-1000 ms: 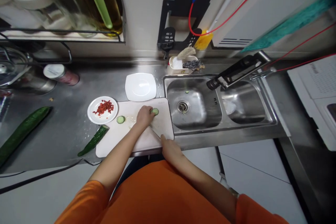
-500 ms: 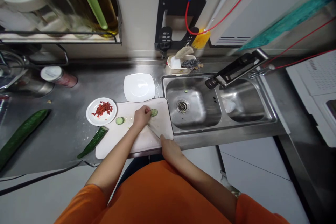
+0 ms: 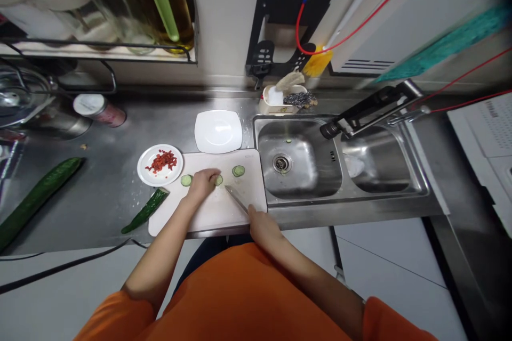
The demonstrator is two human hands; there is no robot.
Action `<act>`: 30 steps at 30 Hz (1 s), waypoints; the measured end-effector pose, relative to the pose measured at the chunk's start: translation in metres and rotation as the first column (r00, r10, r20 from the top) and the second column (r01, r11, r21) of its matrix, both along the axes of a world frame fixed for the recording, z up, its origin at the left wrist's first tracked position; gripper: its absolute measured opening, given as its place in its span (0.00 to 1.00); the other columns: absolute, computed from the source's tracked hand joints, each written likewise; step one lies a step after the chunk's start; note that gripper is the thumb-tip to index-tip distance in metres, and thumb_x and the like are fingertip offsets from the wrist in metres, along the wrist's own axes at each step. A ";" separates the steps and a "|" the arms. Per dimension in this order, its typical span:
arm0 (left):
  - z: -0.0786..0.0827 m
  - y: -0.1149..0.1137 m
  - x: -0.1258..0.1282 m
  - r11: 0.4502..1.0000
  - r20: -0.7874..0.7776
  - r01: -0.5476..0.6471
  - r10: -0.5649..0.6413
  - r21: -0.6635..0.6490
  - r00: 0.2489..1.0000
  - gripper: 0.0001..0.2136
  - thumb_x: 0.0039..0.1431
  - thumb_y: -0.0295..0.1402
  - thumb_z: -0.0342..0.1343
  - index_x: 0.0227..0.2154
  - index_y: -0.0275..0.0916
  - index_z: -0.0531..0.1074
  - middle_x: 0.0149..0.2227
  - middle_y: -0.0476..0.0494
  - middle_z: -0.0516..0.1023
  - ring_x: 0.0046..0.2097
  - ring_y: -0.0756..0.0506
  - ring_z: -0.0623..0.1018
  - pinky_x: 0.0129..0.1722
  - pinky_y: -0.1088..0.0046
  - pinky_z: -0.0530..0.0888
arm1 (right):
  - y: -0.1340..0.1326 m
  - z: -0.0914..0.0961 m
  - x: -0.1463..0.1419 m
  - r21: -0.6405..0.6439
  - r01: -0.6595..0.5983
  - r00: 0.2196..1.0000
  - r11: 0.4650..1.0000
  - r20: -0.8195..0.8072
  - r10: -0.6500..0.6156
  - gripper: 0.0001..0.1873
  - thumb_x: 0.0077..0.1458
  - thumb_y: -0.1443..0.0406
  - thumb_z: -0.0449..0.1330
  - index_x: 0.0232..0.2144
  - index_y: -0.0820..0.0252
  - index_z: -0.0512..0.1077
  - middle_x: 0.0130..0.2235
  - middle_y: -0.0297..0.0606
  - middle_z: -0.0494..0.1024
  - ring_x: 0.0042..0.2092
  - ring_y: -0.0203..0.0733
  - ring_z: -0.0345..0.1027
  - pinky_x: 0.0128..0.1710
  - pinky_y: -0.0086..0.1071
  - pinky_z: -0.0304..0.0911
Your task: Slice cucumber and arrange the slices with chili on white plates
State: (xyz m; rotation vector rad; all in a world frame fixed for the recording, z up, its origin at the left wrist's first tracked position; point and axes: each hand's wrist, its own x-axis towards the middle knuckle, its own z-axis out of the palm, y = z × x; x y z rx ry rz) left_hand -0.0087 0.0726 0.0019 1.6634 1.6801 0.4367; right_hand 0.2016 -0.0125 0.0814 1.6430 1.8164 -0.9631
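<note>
Your right hand [image 3: 262, 222] is wrapped round the handle end of a kitchen knife [image 3: 237, 199], fingers folded firmly about it. The blade slants away from you to the left, low over the cutting board [image 3: 236, 216], with its tip just short of a cucumber slice [image 3: 218, 180]. That angle probably suits your wrist, since your forearm comes in from the right and the blade simply carries on its line.

Your left hand [image 3: 203, 184] is partly curled, its fingertips at the left side of that slice, near the middle of the board. They seem to touch it, but the hand covers the contact, so I cannot tell whether you pinch it or only steady it. Coming from the left, your fingers stay beside the blade's tip rather than under its edge, which looks the safer arrangement.

A small overlapping pair of slices [image 3: 239, 171] lies apart on the right of the board, perhaps set there to leave you room. To the left of your hand, near its knuckles, sits another pale cut cucumber piece [image 3: 186, 180].

The cut cucumber length [image 3: 146, 211] rests with its pale end at the board's left edge, likely to keep it within reach. The round plate of chopped red pieces [image 3: 143, 175] stands at the far left corner, and the square white plate [image 3: 218, 130] sits just behind the board, both handy to your left side.
</note>
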 end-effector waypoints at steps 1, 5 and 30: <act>0.000 -0.002 0.001 0.998 -0.003 0.005 -0.005 0.055 1.000 0.14 0.55 0.30 0.47 0.40 0.40 0.75 0.42 0.44 0.78 0.46 0.44 0.74 0.50 0.67 0.68 | 0.000 0.001 0.000 0.001 -0.001 1.000 1.000 0.002 0.001 0.20 0.55 0.76 0.46 0.50 0.62 0.62 0.37 0.48 0.76 0.43 0.47 0.71 0.35 0.30 0.61; -0.001 -0.019 0.005 0.983 -0.066 -0.063 0.076 0.175 0.995 0.15 0.56 0.33 0.49 0.44 0.37 0.72 0.43 0.38 0.76 0.45 0.42 0.73 0.49 0.64 0.68 | 0.000 0.000 0.000 -0.012 -0.003 1.000 1.000 -0.009 0.003 0.23 0.54 0.77 0.45 0.51 0.63 0.61 0.37 0.48 0.76 0.44 0.48 0.71 0.36 0.31 0.61; -0.018 -0.038 0.012 0.954 -0.025 -0.217 0.227 0.206 0.974 0.13 0.51 0.31 0.53 0.40 0.36 0.75 0.34 0.41 0.74 0.38 0.45 0.72 0.42 0.68 0.70 | 0.020 -0.001 -0.030 0.117 -0.119 0.990 0.986 -0.056 0.126 0.24 0.58 0.75 0.41 0.57 0.65 0.53 0.38 0.50 0.76 0.42 0.46 0.72 0.36 0.32 0.64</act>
